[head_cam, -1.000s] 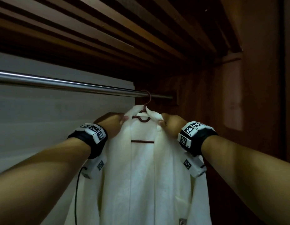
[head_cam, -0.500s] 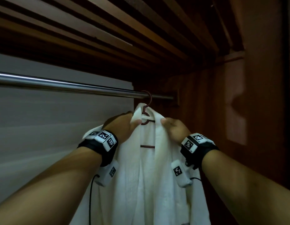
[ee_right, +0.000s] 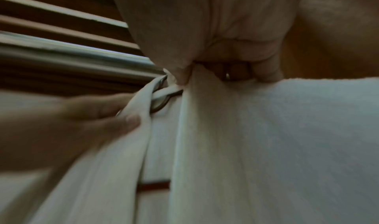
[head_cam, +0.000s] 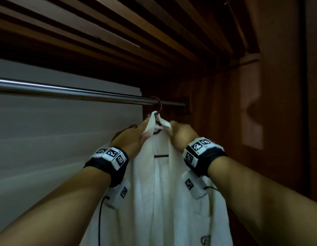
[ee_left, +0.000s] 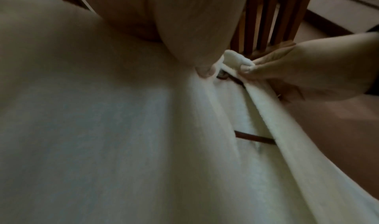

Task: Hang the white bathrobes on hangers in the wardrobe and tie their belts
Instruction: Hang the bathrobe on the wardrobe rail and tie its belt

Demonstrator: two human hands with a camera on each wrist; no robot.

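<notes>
Both hands work at the neck of the white bathrobe, which hangs from a dark hanger hooked over the metal rail near the rail's right end, beside the wardrobe's side wall. The left hand pinches the left collar edge between thumb and fingers; the right hand curls around the right collar edge, likely drawing the two sides in toward the hook so the robe sits evenly and will not slide off. No belt shows here; tying it seems to remain.
</notes>
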